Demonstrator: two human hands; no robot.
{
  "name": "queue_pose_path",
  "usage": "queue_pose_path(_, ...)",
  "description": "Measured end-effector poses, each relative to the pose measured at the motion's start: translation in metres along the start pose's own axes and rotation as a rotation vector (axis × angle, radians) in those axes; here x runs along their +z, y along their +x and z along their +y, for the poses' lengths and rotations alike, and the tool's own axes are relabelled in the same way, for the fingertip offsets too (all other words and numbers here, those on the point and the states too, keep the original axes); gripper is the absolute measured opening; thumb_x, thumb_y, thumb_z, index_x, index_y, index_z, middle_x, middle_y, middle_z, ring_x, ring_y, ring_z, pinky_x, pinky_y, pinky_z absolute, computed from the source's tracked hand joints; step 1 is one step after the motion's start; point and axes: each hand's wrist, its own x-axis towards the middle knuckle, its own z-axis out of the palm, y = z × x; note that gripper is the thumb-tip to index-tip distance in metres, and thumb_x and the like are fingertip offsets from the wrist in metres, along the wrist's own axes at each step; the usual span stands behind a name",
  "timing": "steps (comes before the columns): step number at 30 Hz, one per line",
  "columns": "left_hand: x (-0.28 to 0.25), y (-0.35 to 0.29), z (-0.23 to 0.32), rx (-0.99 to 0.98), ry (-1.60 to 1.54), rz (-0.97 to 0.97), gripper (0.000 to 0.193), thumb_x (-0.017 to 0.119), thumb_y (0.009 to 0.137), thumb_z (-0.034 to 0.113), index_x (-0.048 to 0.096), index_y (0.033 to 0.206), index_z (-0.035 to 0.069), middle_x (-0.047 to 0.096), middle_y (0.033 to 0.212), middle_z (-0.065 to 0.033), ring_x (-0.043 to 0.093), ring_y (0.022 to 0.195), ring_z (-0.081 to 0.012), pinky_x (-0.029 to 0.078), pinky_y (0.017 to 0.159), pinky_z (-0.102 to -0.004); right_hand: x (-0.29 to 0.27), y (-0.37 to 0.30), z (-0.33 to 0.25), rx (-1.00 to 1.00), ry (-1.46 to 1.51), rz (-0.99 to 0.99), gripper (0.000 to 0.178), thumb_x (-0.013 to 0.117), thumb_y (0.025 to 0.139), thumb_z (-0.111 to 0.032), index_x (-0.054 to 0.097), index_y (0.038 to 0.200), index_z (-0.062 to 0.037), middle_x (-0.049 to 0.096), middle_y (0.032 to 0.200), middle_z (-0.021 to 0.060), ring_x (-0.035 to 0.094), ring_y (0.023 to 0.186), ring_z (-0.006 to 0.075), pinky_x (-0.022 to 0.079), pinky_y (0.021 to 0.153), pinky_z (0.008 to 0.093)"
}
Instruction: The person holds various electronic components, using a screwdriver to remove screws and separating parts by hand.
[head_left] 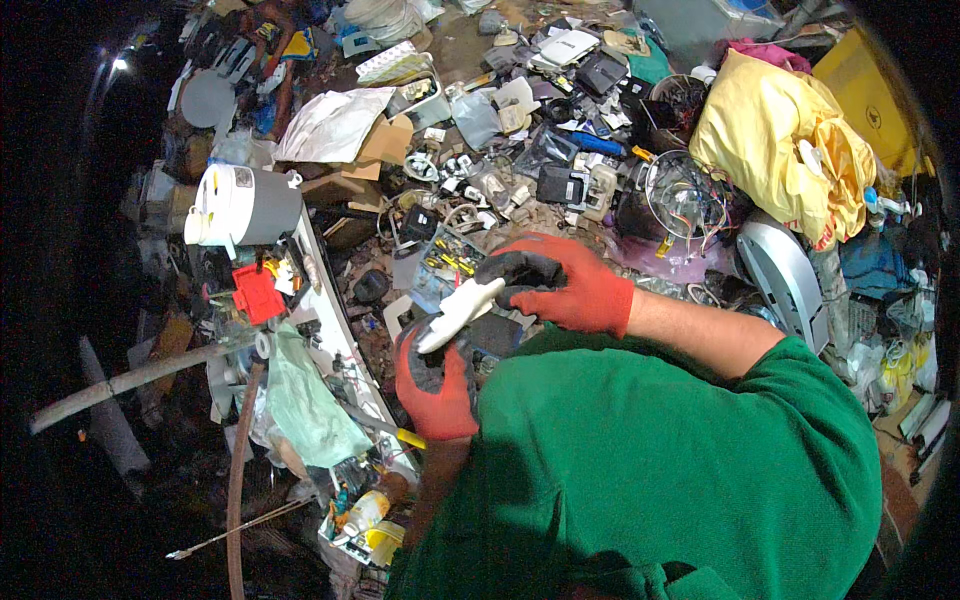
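Observation:
Both of my hands wear red gloves with dark grey palms and fingers. Between them is a white, flat, elongated plastic-looking piece (462, 314), tilted up toward the right; its exact kind I cannot make out. My left hand (436, 385) is closed around its lower left end. At its upper right end, the curled fingers of my right hand (565, 285) grip it. Just beyond the piece lies a clear bag (447, 262) with small red and yellow items. A dark flat part (493, 334) shows below my right hand, partly hidden by my arm.
Scattered chargers, cables and electronic casings (570, 185) cover the area ahead. A grey-and-white canister (250, 205) and a red plastic part (258, 292) are at left. To the right stand a yellow bag (780, 140), a wire basket (686, 195) and a silver-white casing (783, 275).

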Motion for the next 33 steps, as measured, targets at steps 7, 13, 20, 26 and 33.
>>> queue_pose_path(7, -0.004, 0.002, 0.024, 0.167, -0.103, 0.076, 0.031, 0.07, 0.075, 0.002, 0.064, 0.105, -0.003, 0.062, 0.106, -0.016, 0.063, 0.097, -0.0274, 0.049, 0.087, -0.0353, 0.003, 0.001, -0.008, -0.305, -0.18, 0.06, 0.039, 0.07, 0.073, -0.008, 0.062, 0.112, -0.0083, 0.059, 0.115, 0.015, 0.058, 0.109, 0.0333, 0.046, 0.095, 0.0415)
queue_pose_path(13, -0.001, -0.005, 0.018, 0.002, -0.392, 0.097, 0.034, 0.07, 0.075, 0.0, 0.063, 0.109, -0.002, 0.06, 0.113, -0.0137, 0.061, 0.102, -0.024, 0.049, 0.09, -0.0344, 0.005, 0.006, -0.008, -0.384, -0.202, -0.011, 0.041, 0.07, 0.073, -0.007, 0.06, 0.113, -0.0081, 0.057, 0.119, 0.0163, 0.056, 0.112, 0.0359, 0.045, 0.096, 0.0433)
queue_pose_path(20, -0.015, -0.012, 0.011, 0.087, -0.207, 0.094, 0.036, 0.072, 0.073, 0.003, 0.063, 0.108, -0.001, 0.064, 0.108, -0.0148, 0.063, 0.1, -0.025, 0.048, 0.091, -0.0346, 0.011, 0.003, -0.008, -0.448, -0.308, -0.141, 0.058, 0.076, 0.071, -0.012, 0.052, 0.124, -0.0074, 0.05, 0.128, 0.0233, 0.052, 0.118, 0.042, 0.045, 0.098, 0.0462)
queue_pose_path(26, -0.028, -0.032, 0.012, -0.087, -0.187, 0.178, 0.036, 0.074, 0.073, 0.007, 0.064, 0.107, 0.0, 0.065, 0.107, -0.0151, 0.063, 0.1, -0.0279, 0.048, 0.089, -0.0358, 0.025, 0.001, 0.003, -0.551, -0.339, -0.219, 0.065, 0.077, 0.067, -0.012, 0.051, 0.126, -0.0049, 0.047, 0.132, 0.0282, 0.051, 0.118, 0.0469, 0.045, 0.098, 0.0485)
queue_pose_path(33, -0.06, -0.043, -0.004, 0.024, -0.023, 0.219, 0.04, 0.077, 0.071, 0.01, 0.063, 0.107, 0.001, 0.065, 0.107, -0.0166, 0.064, 0.097, -0.0319, 0.049, 0.088, -0.0389, 0.059, 0.01, 0.021, -0.634, -0.262, -0.292, 0.067, 0.078, 0.064, -0.013, 0.053, 0.126, -0.0079, 0.045, 0.134, 0.0292, 0.05, 0.12, 0.0488, 0.046, 0.097, 0.0508)
